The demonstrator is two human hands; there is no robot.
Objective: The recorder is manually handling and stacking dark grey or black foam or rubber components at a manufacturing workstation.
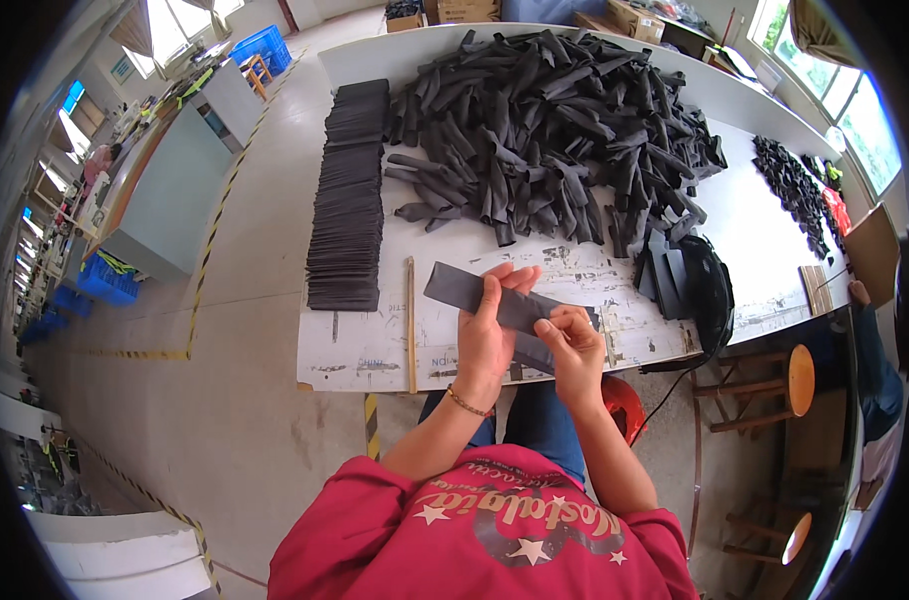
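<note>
A flat black fabric strip [455, 288] is held up slantwise over the table's near edge. My left hand [486, 335] has it between the thumb in front and the fingers behind, whose tips show above the strip. Toward the strip's right end, my right hand [578, 355] pinches it with thumb and bent fingers. Another dark flat piece [532, 352] shows below the strip between my hands; whether it is part of the same one, I cannot tell. Beyond them lies a big heap of loose black fabric pieces [555, 130]. To the left runs a long, neat row of stacked black strips [347, 200].
On the white table [360, 350], a thin wooden stick [411, 325] lies left of my hands. Flat black pieces [665, 275] lean by a glossy black object [712, 300] with a cord at the right. Wooden stools [800, 380] stand right; a smaller dark pile [790, 185] lies farther off.
</note>
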